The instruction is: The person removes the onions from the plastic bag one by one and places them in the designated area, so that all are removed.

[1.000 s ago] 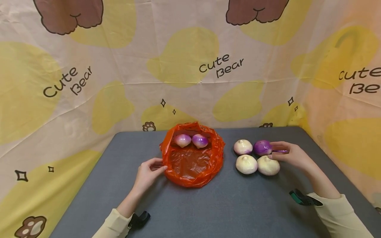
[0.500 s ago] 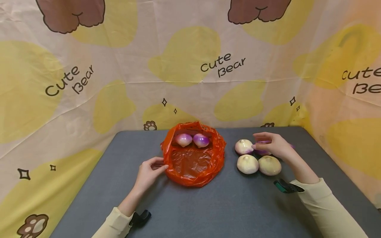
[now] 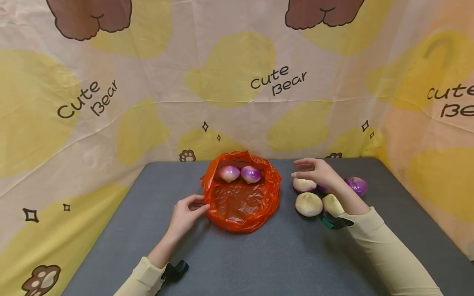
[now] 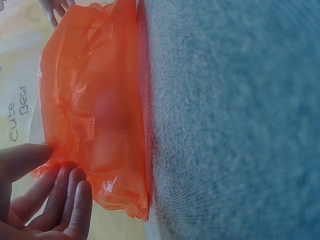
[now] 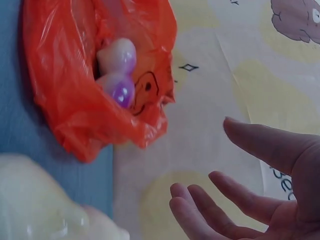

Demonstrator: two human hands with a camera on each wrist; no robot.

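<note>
An orange-red plastic bag stands with its mouth wide on the table, two purple-and-white onions inside at the back. My left hand pinches the bag's left rim between thumb and fingers; the left wrist view shows the fingertips at the thin plastic. My right hand holds nothing, fingers apart, above the loose onions right of the bag. Pale onions sit in front, and a purple onion lies at the far right. Another purple onion is mostly hidden behind my right hand.
The dark grey table has its back edge just behind the bag. A printed cloth with bears and lettering hangs behind and at both sides. A dark band is on my right wrist.
My right hand has moved left from the purple onions at the far right to over the back-left pale onion. My left hand and the bag hold their place.
</note>
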